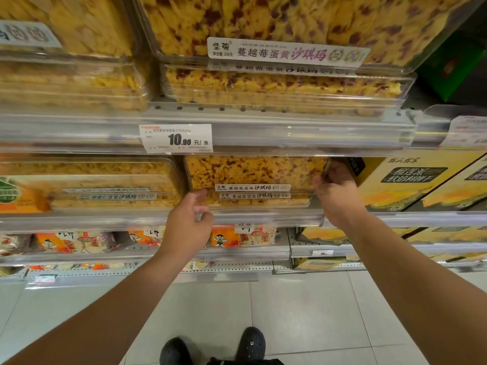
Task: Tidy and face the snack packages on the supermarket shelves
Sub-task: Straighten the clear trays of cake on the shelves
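Two clear boxes of yellow cake with red specks lie stacked on the middle shelf; the upper box (pixel 253 172) sits on the lower box (pixel 261 200). My right hand (pixel 336 196) grips the upper box at its right end, fingers curled round the corner. My left hand (pixel 191 219) hovers just in front of the stack's lower left corner, fingers loosely curled, holding nothing. It is hard to tell whether its fingertips touch the box.
More clear cake boxes (pixel 87 185) stand to the left, and others (pixel 284 85) fill the shelf above. Yellow cartons (pixel 411 180) stand right of my right hand. A price tag (pixel 176 138) hangs on the shelf rail. Bagged snacks (pixel 237 237) lie below.
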The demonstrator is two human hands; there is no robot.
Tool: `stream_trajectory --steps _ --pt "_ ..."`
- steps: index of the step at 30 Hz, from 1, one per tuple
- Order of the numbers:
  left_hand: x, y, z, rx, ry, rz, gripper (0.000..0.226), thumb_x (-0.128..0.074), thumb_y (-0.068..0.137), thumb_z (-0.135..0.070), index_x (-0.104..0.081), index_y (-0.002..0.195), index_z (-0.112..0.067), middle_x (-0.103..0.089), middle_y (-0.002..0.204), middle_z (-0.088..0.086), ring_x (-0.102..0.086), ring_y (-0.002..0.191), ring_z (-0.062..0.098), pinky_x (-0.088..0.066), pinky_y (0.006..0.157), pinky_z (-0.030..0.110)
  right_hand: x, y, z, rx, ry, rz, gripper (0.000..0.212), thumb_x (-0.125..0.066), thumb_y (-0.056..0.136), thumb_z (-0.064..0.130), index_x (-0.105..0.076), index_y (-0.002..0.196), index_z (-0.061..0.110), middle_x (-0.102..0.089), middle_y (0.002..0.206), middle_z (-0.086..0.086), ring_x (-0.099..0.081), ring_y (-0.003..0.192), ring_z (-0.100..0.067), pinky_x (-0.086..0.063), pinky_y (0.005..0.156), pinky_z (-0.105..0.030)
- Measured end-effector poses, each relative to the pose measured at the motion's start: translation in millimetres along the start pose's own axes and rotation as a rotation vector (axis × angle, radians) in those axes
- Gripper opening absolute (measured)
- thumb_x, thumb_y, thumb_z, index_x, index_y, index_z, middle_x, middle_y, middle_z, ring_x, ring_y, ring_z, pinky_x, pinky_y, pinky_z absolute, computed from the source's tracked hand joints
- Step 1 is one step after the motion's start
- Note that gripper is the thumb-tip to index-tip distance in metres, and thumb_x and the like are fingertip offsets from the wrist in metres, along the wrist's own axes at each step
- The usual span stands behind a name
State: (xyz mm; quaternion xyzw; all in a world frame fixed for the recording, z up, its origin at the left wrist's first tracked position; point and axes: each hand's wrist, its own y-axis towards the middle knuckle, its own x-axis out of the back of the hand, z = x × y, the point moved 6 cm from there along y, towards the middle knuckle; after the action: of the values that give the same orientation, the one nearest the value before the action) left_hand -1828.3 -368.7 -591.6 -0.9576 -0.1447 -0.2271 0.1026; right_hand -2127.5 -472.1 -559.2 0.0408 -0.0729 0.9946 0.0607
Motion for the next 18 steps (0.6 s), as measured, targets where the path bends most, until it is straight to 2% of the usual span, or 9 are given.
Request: stream_trajectory --steps 2,5,8,9,12,15,18 --pt "2 -1 -1 -0.008 0.029 0.003 0.046 -0.058 0.092 -0.014 -0.049 0.135 -0.030 -0.064 0.108 -0.007 -0.063 0.057 0.009 -0.047 0.053 0.019 -1 1 2 -0.005 0.012 0.007 0.035 -0.045 0.094 -0.013 -0.049 0.121 0.008 -0.060 0.104 0.000 -0.059 0.083 0.001 -0.047 0.059 -0.004" --pt "1 -4 -3 -0.049 0.087 0.003 0.048 -0.058 0.092 -0.013 -0.047 0.137 -0.027 -0.061 0.120 -0.001 -0.061 0.085 0.003 -0.044 0.064 0.015 -3 1 1 -0.002 -0.003 0.016 0.035 -0.046 0.094 -0.012 -0.048 0.124 0.006 -0.059 0.110 -0.003 -0.059 0.085 0.001 -0.047 0.061 -0.005" --pt "2 -6 -3 -0.051 0.068 -0.024 0.057 -0.058 0.092 -0.009 -0.038 0.143 -0.024 -0.049 0.138 -0.001 -0.055 0.099 -0.002 -0.040 0.067 0.007 -8 1 0 -0.002 -0.019 0.037 0.035 -0.050 0.094 -0.009 -0.048 0.120 0.014 -0.059 0.116 -0.003 -0.060 0.098 -0.006 -0.050 0.068 -0.009" --pt "3 -7 -3 -0.040 0.033 -0.037 0.063 -0.058 0.092 -0.008 -0.032 0.147 -0.024 -0.043 0.144 -0.002 -0.055 0.104 0.001 -0.044 0.070 0.009 -10 2 -2 -0.006 -0.010 0.046 0.036 -0.051 0.093 -0.009 -0.048 0.119 0.016 -0.060 0.116 -0.002 -0.059 0.104 -0.012 -0.051 0.076 -0.015" --pt "6 -11 -5 -0.026 -0.058 -0.088 0.076 -0.059 0.091 -0.005 -0.019 0.151 -0.027 -0.032 0.149 -0.002 -0.055 0.111 0.006 -0.058 0.078 0.033 -11 4 -9 -0.023 0.023 0.063 0.040 -0.052 0.093 -0.010 -0.048 0.114 0.024 -0.062 0.111 0.005 -0.057 0.111 -0.017 -0.047 0.097 -0.033" --pt "6 -13 -9 -0.054 -0.082 -0.105 0.081 -0.059 0.090 -0.003 -0.016 0.152 -0.031 -0.031 0.147 -0.006 -0.054 0.112 0.008 -0.059 0.067 0.033 -11 7 -11 -0.024 -0.007 0.090 0.045 -0.051 0.093 -0.011 -0.047 0.114 0.028 -0.061 0.111 0.010 -0.055 0.114 -0.017 -0.044 0.099 -0.033" --pt "5 -13 -10 -0.055 -0.093 -0.097 0.084 -0.059 0.090 -0.003 -0.014 0.152 -0.036 -0.031 0.148 -0.010 -0.055 0.113 0.005 -0.059 0.071 0.032 -11 9 -15 -0.028 -0.029 0.105 0.048 -0.050 0.092 -0.013 -0.043 0.121 0.024 -0.059 0.114 0.007 -0.053 0.119 -0.019 -0.043 0.100 -0.034"
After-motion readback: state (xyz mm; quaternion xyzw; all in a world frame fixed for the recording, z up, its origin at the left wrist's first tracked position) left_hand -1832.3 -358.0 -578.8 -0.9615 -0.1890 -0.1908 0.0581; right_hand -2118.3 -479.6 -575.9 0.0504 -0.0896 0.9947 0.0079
